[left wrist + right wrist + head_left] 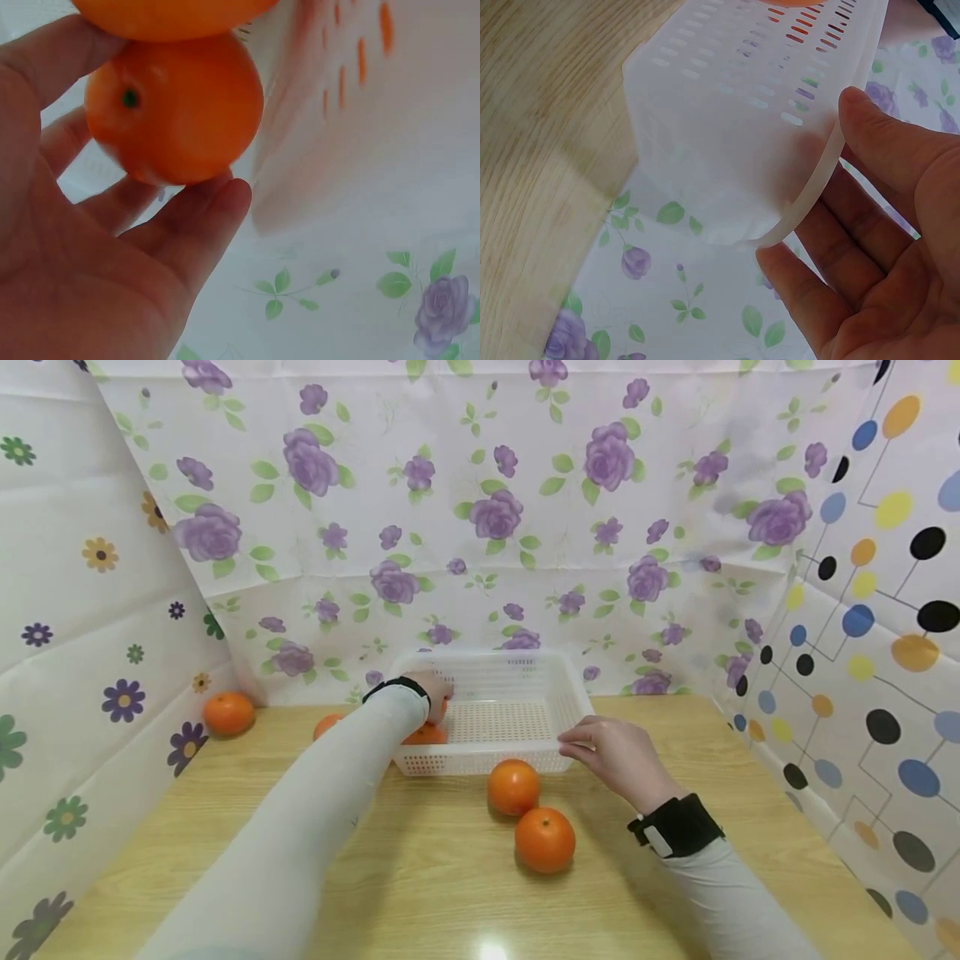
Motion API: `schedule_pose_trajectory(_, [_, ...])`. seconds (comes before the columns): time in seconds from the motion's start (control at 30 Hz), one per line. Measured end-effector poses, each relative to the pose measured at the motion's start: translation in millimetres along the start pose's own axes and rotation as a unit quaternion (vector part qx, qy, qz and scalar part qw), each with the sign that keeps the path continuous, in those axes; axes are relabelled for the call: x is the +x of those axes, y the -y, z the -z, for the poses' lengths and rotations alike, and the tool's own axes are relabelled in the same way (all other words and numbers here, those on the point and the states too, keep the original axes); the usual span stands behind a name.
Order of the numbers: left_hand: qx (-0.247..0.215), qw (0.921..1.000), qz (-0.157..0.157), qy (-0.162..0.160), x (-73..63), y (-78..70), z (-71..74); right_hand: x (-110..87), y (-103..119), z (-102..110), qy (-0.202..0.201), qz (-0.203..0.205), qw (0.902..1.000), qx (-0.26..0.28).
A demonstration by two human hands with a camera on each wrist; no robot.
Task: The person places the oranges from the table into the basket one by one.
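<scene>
A white perforated plastic basket (517, 748) stands at the back of the table. My left hand (432, 683) reaches into its left end and holds an orange (176, 112), its fingers curled round the fruit in the left wrist view. Against that fruit lies a second orange (176, 16). In the head view an orange (426, 735) shows inside the basket below the hand, which partly covers the fruit there. With thumb and fingers, my right hand (618, 756) pinches the basket's rim (817, 180) at the front right corner.
Two oranges, one nearer the basket (513, 787) and one closer to me (545, 841), sit before the basket. Another orange (327, 724) is partly hidden behind my left arm. One more orange (228, 714) lies far left. Patterned cloths (450, 527) border the wooden table (442, 877).
</scene>
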State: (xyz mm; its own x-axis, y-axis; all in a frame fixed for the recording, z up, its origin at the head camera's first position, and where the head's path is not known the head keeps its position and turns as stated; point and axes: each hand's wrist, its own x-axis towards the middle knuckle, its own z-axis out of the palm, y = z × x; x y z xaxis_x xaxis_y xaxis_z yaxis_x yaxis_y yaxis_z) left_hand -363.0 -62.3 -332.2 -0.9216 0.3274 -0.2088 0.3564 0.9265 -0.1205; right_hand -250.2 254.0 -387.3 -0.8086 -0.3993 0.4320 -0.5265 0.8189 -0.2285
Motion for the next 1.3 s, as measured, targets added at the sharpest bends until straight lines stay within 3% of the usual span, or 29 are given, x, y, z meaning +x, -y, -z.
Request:
schedule_pose_trajectory(0.1, [-0.037, 0.9986, 0.022, 0.029, -0.8, -1.7, 0.6, 0.1, 1, 1, -0.001, 0.000, 1.0000, 0.001])
schedule_pose_trajectory(0.23, [-0.059, 0.9966, 0.030, 0.049, 0.7, -3.2, 0.7, 0.2, 1, 0, -0.002, -0.001, 1.0000, 0.000])
schedule_pose_trajectory(0.7, [-0.086, 0.9939, 0.054, 0.042, -13.2, -8.3, 4.6, 3.3, 3, -1, 0.002, 0.001, 1.0000, -0.003])
schedule_pose_trajectory(0.8, [-0.092, 0.9937, 0.050, 0.040, 3.0, 1.3, -5.1, 3.0, 3, -1, 0.005, 0.000, 1.0000, -0.001])
schedule_pose_trajectory(0.9, [-0.124, 0.9890, 0.064, 0.047, 12.7, 5.4, -7.5, 2.4, 3, -1, 0.004, 0.002, 1.0000, 0.001])
schedule_pose_trajectory(1.0, [-0.105, 0.9918, 0.055, 0.049, 12.2, 2.4, -0.6, 1.3, 2, -2, -0.001, 0.007, 1.0000, 0.002])
schedule_pose_trajectory(1.13, [-0.016, 0.9994, 0.003, 0.032, 10.5, 0.4, 7.4, -0.2, -1, -2, -0.007, 0.011, 0.9999, 0.005])
schedule_pose_trajectory(1.3, [0.017, 0.9994, -0.028, 0.008, -2.1, -3.0, 12.9, -0.8, -2, -1, -0.007, 0.012, 0.9999, 0.004])
